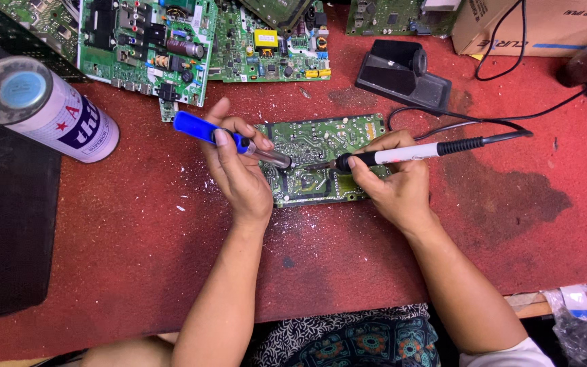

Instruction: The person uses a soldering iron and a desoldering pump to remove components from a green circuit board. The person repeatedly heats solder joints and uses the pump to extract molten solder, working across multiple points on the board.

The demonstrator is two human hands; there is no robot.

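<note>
A green circuit board [310, 146] lies solder side up on the red bench mat [137, 224]. My left hand [239, 170] grips a blue and silver desoldering pump [229, 141], its tip resting on the board's middle. My right hand [392, 183] holds a white and black soldering iron [419, 151], with its tip on the board close to the pump's tip. The iron's black cable [511, 122] runs off to the right. Both hands rest on the board's edges.
Several green circuit boards [171, 41] are piled along the back edge. A white spray can [42, 109] lies on a black box [1, 224] at the left. A black iron stand [402, 71], a cardboard box [538, 24] and a plastic bag [585, 319] sit to the right.
</note>
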